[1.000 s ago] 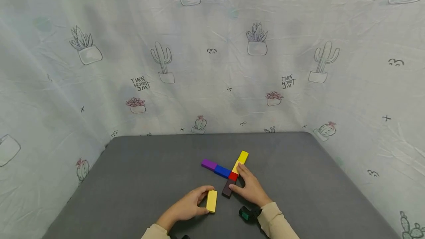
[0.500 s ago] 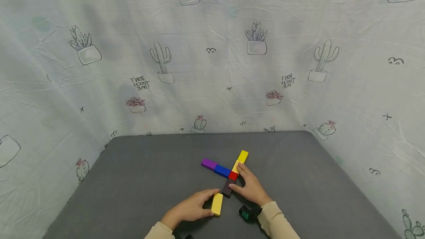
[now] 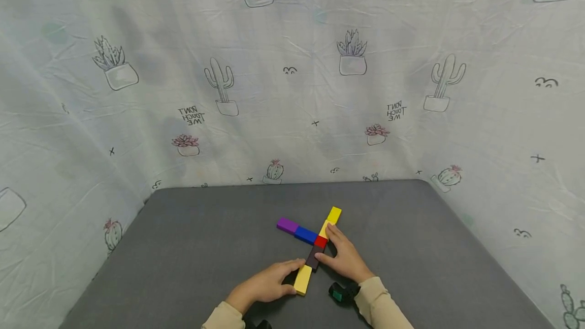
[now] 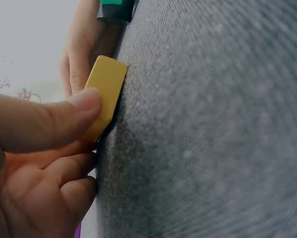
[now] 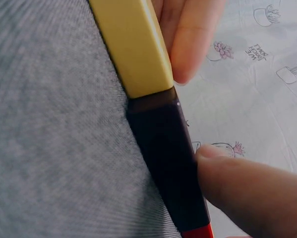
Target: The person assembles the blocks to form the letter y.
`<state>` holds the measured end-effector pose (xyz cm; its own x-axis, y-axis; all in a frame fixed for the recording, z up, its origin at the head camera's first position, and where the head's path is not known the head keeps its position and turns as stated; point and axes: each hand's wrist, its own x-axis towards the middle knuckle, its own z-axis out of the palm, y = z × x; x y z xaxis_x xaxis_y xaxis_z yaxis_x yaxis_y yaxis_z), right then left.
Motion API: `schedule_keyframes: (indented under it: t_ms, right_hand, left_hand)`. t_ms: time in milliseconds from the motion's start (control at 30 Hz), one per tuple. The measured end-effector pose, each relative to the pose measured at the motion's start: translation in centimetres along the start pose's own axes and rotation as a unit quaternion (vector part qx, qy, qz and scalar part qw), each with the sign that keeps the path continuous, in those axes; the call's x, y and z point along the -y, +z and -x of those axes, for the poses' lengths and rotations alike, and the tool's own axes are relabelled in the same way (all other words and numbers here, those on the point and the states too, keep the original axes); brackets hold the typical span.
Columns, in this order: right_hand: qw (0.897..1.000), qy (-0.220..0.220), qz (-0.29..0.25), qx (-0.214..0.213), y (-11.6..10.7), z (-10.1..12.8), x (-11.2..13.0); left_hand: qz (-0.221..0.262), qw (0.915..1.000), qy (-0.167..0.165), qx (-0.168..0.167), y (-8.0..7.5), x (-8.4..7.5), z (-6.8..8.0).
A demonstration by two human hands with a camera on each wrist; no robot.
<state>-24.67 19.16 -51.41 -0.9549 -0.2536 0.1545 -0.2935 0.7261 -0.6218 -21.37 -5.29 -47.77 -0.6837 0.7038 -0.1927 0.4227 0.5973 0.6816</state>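
Note:
My left hand (image 3: 269, 283) pinches a pale yellow block (image 3: 302, 281) between thumb and fingers, its far end meeting a dark brown block (image 3: 313, 259). In the right wrist view, the pale yellow and dark blocks sit end to end. My right hand (image 3: 345, 259) rests along the row's right side: thumb on the dark block, fingertips at another pale yellow block (image 3: 325, 228). Between those two lies a red block (image 3: 321, 241). A bright yellow block (image 3: 334, 214) tops the row. From the red block, a blue block (image 3: 305, 235) and a purple block (image 3: 288, 225) branch left.
All the blocks lie on a dark grey table (image 3: 205, 227). A pale cloth with printed cacti (image 3: 274, 116) hangs behind and along both sides. A black wrist device (image 3: 340, 292) with a green patch sits under my right wrist.
My left hand has slid the pale yellow block to the right, turned it slightly and brought it against the dark block's near end. My right hand has stayed in place.

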Motion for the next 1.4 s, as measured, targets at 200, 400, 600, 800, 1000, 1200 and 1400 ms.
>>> schedule_keyframes:
  t_ms: [200, 400, 600, 800, 1000, 1200, 1400]
  right_hand:
    - [1.000, -0.004, -0.003, -0.004, -0.10, -0.03, -0.07]
    - [1.000, -0.007, 0.002, -0.005, 0.01, -0.05, -0.07]
    - [1.000, -0.005, 0.003, -0.005, 0.09, -0.05, 0.04]
    - [1.000, -0.004, 0.001, -0.004, 0.04, -0.04, 0.11]
    - [1.000, -0.005, 0.004, -0.003, 0.07, -0.06, 0.08]
    - [1.000, -0.009, 0.001, -0.005, 0.10, -0.28, 0.05]
    - [1.000, -0.010, 0.002, 0.001, 0.41, -0.36, -0.15]
  left_hand:
    - [-0.008, 1.0000, 0.005, -0.001, 0.10, 0.06, -0.07]
    - [-0.015, 0.9999, 0.008, -0.002, 0.10, -0.04, -0.19]
    - [-0.009, 0.9999, 0.011, -0.004, 0.18, 0.00, -0.17]
    - [-0.004, 0.9999, 0.009, -0.008, 0.31, 0.11, -0.17]
    - [0.009, 0.9999, -0.001, -0.008, 0.24, 0.00, -0.19]
    - [0.013, 0.9998, -0.008, -0.011, -0.01, -0.28, -0.06]
    - [0.004, 0.9999, -0.009, -0.011, 0.18, 0.00, 0.07]
